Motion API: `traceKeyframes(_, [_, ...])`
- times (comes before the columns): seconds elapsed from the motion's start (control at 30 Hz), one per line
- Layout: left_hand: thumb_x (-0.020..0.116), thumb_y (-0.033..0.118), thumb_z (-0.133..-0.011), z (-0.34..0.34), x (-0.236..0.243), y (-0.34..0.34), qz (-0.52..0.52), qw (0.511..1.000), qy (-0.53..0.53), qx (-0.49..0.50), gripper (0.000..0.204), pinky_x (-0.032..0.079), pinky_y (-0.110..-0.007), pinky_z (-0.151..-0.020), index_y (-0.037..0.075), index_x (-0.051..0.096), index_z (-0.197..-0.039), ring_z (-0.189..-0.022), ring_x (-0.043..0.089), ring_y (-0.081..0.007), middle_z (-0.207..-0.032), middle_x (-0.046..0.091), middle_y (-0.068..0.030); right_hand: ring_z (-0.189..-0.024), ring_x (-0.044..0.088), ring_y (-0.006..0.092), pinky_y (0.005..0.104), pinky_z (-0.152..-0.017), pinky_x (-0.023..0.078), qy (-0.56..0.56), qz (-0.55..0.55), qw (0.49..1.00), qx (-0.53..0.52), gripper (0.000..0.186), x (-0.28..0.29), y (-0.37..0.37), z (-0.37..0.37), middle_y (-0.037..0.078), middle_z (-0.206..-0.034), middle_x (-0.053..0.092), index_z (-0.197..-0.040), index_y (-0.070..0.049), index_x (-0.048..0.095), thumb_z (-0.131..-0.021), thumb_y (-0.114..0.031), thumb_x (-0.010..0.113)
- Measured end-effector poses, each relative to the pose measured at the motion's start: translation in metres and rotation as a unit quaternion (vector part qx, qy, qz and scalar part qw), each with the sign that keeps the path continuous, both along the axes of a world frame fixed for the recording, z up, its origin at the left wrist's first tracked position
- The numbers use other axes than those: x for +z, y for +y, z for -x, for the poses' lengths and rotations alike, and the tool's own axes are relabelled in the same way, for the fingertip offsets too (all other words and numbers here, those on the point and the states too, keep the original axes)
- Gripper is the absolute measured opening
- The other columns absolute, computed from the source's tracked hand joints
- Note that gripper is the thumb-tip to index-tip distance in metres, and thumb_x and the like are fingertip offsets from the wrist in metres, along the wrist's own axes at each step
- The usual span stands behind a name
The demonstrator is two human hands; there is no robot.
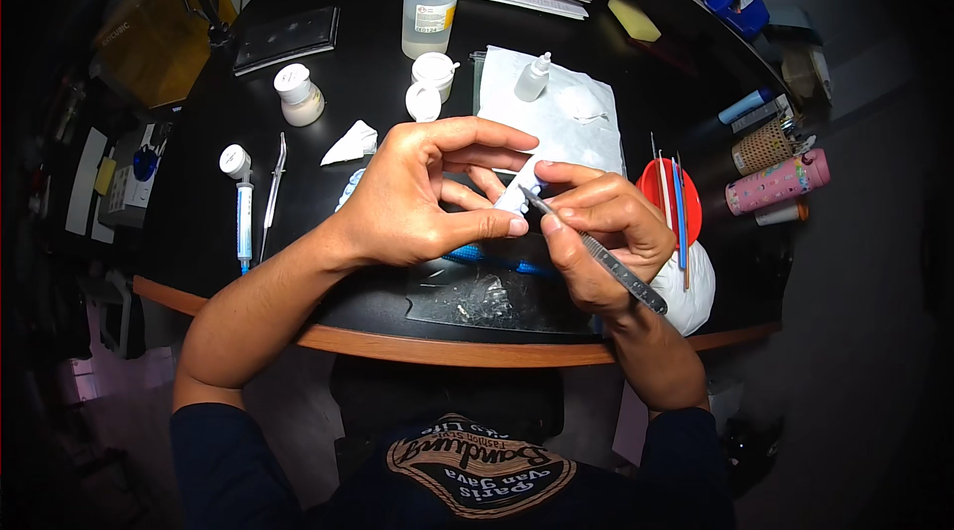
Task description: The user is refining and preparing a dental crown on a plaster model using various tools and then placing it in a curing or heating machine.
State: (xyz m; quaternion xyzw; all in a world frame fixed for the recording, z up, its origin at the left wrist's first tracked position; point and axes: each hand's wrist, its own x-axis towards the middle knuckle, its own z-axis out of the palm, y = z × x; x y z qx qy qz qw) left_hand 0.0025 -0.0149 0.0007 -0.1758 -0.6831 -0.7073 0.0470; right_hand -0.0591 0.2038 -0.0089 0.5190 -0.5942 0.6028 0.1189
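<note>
A: Pos. of the small white piece, pls?
B: It's held b/w both hands, bumpy along one side. Its lower end is pressed by the thumb of the L hand; the L index is arched over, tip nr the upper end. Other L fingers are curled behind, partly hidden.
A: And the R hand?
B: A grey metal tool is pinched pen-style b/w R thumb & fingers, handle slanted back twd the wearer. Upper end of the piece is touched by the R index. Tool tip is set at the piece's face; whether contact is made can't be told.
A: Anything beyond the fingertips?
B: A white sheet, w/ a small dropper btl stood on it. Beyond the L knuckles, an open white jar & a tall clear btl are seen.
A: Left of the L fingers?
B: Folded white paper, then a thin metal instrument & a syringe, both laid lengthwise.
A: Right of the R fingers?
B: Just beside the knuckles, a red bowl, crossed by thin sticks; a white bundle is placed nearer the wearer. Below both hands, a clear sheet is laid on the desk.
</note>
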Motion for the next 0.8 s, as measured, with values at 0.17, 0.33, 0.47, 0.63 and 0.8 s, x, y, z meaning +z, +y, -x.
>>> traceKeyframes(0.17, [0.085, -0.006, -0.08, 0.0, -0.001, 0.001, 0.017, 1.0, 0.012, 0.001, 0.058, 0.067, -0.029, -0.085, -0.012, 0.06, -0.132, -0.099, 0.072, -0.0163, -0.12, 0.069, -0.0204, -0.103, 0.075, 0.0384, 0.0434, -0.087, 0.062, 0.022, -0.009, 0.999, 0.027, 0.014, 0.002, 0.002, 0.004, 0.017, -0.086, 0.074, -0.088, 0.002, 0.069, -0.077, 0.01, 0.076])
traceKeyframes(0.33, [0.085, -0.006, -0.08, -0.002, 0.0, 0.001, 0.0, 1.0, 0.004, -0.003, 0.057, 0.066, -0.029, -0.086, -0.011, 0.061, -0.132, -0.099, 0.071, -0.0159, -0.12, 0.069, -0.0208, -0.102, 0.076, 0.0377, 0.0433, -0.088, 0.062, -0.035, 0.004, 0.999, -0.01, 0.013, 0.0, 0.0, -0.005, 0.016, -0.085, 0.075, -0.084, 0.002, 0.071, -0.077, 0.009, 0.078])
traceKeyframes(0.47, [0.084, -0.007, -0.08, 0.0, -0.003, 0.002, 0.02, 1.0, 0.002, 0.003, 0.057, 0.066, -0.029, -0.085, -0.011, 0.06, -0.132, -0.098, 0.071, -0.0152, -0.118, 0.069, -0.0203, -0.096, 0.076, 0.0335, 0.0464, -0.092, 0.061, 0.006, -0.019, 0.999, 0.033, 0.012, 0.0, 0.0, 0.004, 0.014, -0.083, 0.075, -0.083, 0.002, 0.07, -0.078, 0.009, 0.079])
traceKeyframes(0.63, [0.082, -0.012, -0.079, 0.004, 0.003, -0.004, 0.005, 0.999, -0.046, -0.015, 0.054, 0.065, -0.029, -0.087, -0.01, 0.063, -0.13, -0.096, 0.071, -0.0155, -0.117, 0.07, -0.017, -0.093, 0.075, 0.0304, 0.0499, -0.098, 0.058, -0.036, 0.003, 0.998, 0.057, 0.012, -0.001, -0.001, 0.008, 0.015, -0.085, 0.072, -0.087, 0.002, 0.068, -0.08, 0.009, 0.077])
traceKeyframes(0.8, [0.091, 0.001, -0.073, 0.011, -0.011, -0.011, 0.16, 0.983, 0.072, 0.047, 0.056, 0.066, -0.027, -0.079, 0.003, 0.072, -0.126, -0.092, 0.067, -0.0133, -0.118, 0.069, -0.0083, -0.105, 0.07, 0.029, 0.0406, -0.093, 0.055, -0.049, -0.004, 0.998, -0.025, 0.012, -0.002, 0.003, 0.006, 0.015, -0.095, 0.071, -0.092, 0.001, 0.066, -0.084, 0.007, 0.072])
